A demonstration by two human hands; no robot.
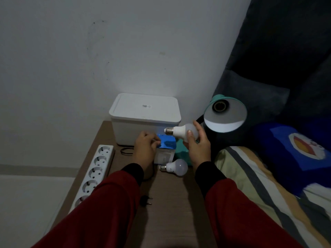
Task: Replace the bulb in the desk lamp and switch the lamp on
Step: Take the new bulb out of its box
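New bulb (180, 131) held in the air beside the teal lamp (225, 114), screw base pointing left, away from the empty socket (219, 105). Could cross-thread or slip if brought in without turning round first; grasped only by the smooth globe. Could be confused with second bulb (174, 167) lying on desk (172, 197). Plug (146, 200) loose near power strip (95, 171), so no light yet. Right hand (197, 145) grip curled round the globe, palm leftward. Left hand (146, 149) pinching blue box (165, 149) top.

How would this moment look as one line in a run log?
right hand: holds bulb | left hand: on blue bulb box | lamp socket: empty | second bulb: on table
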